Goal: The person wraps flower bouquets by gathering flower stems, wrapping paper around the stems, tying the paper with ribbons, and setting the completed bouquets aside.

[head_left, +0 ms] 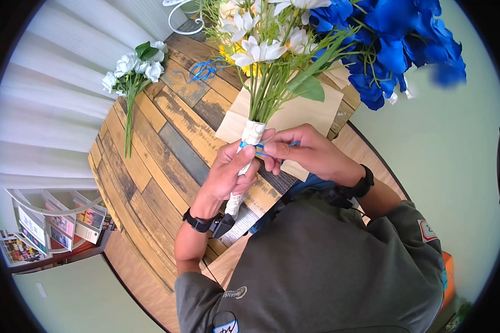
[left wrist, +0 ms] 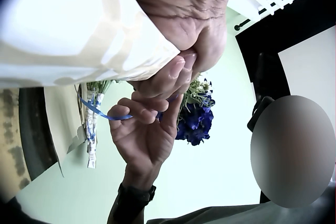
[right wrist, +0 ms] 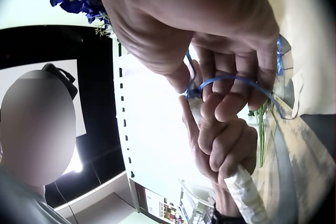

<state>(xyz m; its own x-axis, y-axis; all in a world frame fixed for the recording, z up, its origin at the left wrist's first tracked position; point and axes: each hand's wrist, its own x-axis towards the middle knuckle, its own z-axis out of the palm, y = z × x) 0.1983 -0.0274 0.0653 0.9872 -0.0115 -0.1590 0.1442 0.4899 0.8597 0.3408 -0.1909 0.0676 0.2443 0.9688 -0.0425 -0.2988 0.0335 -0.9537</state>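
A bouquet of white and yellow flowers stands tilted in front of me, its stems bound in a white patterned wrap. My left hand grips the wrapped handle just below a blue ribbon. That ribbon circles the wrap, with a small knot or crossing showing in the right wrist view. Thumb and fingers of my right hand pinch the ribbon beside the handle, while a loose length curves away past the fingers. In the left wrist view, the wrapped handle's lower part passes close by the camera.
White roses with green stems lie on the wooden table at the left. A coil of blue ribbon lies farther back. Brown paper sits under the bouquet. Large blue flowers rise at the right, and a magazine rack stands left.
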